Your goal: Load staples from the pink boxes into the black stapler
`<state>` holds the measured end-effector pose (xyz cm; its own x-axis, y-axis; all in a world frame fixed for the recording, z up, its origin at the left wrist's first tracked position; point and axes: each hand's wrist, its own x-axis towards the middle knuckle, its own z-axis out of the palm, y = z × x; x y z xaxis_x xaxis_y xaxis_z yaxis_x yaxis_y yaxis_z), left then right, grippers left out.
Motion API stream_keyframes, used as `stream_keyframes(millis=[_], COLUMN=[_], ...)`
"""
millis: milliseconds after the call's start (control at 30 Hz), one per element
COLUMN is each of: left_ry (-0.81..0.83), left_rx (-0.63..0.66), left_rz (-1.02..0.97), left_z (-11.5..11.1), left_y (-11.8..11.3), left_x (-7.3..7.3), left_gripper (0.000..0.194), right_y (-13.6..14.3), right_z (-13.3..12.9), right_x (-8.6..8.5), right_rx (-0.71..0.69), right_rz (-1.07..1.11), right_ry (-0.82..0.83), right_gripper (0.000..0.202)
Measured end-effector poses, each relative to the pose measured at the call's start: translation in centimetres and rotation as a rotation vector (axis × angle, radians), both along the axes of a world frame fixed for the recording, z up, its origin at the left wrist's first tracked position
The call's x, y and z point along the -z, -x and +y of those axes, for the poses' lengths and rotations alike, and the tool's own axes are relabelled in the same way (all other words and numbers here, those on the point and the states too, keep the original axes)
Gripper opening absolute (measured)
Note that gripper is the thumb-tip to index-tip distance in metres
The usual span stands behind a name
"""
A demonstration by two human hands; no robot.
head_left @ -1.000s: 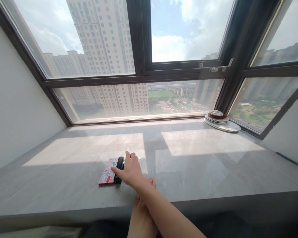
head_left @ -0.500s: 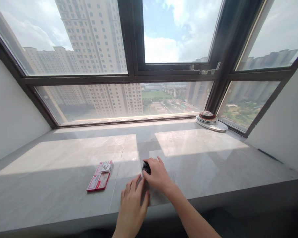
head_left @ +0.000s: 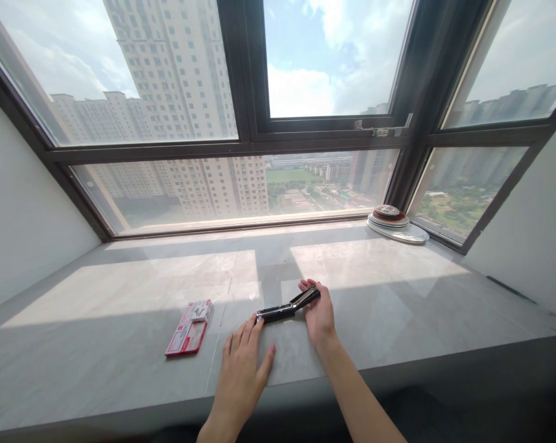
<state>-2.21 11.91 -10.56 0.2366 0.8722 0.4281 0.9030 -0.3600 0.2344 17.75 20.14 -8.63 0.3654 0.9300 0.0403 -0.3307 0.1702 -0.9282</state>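
Note:
A black stapler (head_left: 278, 313) lies on the grey stone sill, swung open at its hinge. My right hand (head_left: 321, 314) grips its raised right part between thumb and fingers. Resting flat with fingers spread, my left hand (head_left: 243, 363) touches the stapler's left end with its fingertips. To the left lie a red and white flat pack (head_left: 185, 338) and a small white box (head_left: 201, 311) on its upper end.
Stacked plates or round lids (head_left: 390, 223) sit in the far right corner by the window frame. A thin dark strip (head_left: 511, 289) runs along the right wall. The sill's front edge is close to my wrists.
The stapler has turned sideways and is now opened out, its right part lifted. My right hand has moved right with that part; my left hand has shifted slightly left and down.

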Motion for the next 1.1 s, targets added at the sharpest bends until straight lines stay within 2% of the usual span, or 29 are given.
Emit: stream_keyframes(millis=[67, 167, 233, 300, 367, 467, 533, 633, 733, 867, 933, 1033, 1100], left_ry=[-0.085, -0.182, -0.171, -0.115, -0.052, 0.002, 0.003, 0.014, 0.074, 0.254, 0.335, 0.324, 0.285], left_rx=[-0.075, -0.356, -0.48, -0.43, -0.27, -0.088, -0.076, -0.111, -0.099, 0.022, 0.084, 0.137, 0.156], left_rz=[-0.033, -0.053, -0.022, 0.018, 0.017, -0.064, -0.135, -0.209, -0.314, -0.53, -0.569, -0.564, -0.568], left_z=[0.3, 0.3, -0.2, -0.8, -1.3, -1.4, -1.0, -0.3, -0.2, -0.8, -0.9, -0.8, -0.8], left_y=[0.9, 3.4, 5.6, 7.7, 9.2, 10.2, 10.2, 9.7, 8.3, 4.6, 2.3, -0.6, -1.3], left_x=[-0.1, -0.3, -0.1, 0.3, 0.9, 1.2, 1.0, 0.4, -0.2, -1.0, -1.3, -1.5, -1.7], left_gripper=[0.045, 0.045, 0.043, 0.035, 0.028, 0.023, 0.022, 0.025, 0.029, 0.032, 0.032, 0.027, 0.027], right_y=[-1.6, -3.7, -4.8, -5.4, -5.7, -5.3, -4.6, -3.5, -2.8, -2.0, -1.6, -1.2, -1.3], right_z=[-1.3, -4.2, -6.2, -7.7, -8.5, -8.5, -8.2, -8.0, -8.3, -8.6, -8.4, -7.9, -7.5], right_x=[1.0, 2.3, 3.0, 3.4, 3.2, 2.1, 1.3, 0.4, 0.2, 0.0, 0.0, 0.2, 0.3], right_rx=[-0.029, 0.035, 0.073, 0.024, -0.068, -0.149, -0.178, -0.249, -0.29, -0.394, -0.444, -0.453, -0.435], right_rz=[0.038, 0.057, -0.024, -0.231, -0.518, -0.889, -1.025, -1.126, -1.12, -1.016, -0.997, -1.005, -1.011], right_ry=[0.047, 0.051, 0.067, 0.121, 0.174, 0.173, 0.158, 0.133, 0.112, 0.118, 0.103, 0.117, 0.138], right_gripper=[0.057, 0.053, 0.058, 0.059, 0.051, 0.038, 0.033, 0.03, 0.029, 0.028, 0.028, 0.029, 0.029])
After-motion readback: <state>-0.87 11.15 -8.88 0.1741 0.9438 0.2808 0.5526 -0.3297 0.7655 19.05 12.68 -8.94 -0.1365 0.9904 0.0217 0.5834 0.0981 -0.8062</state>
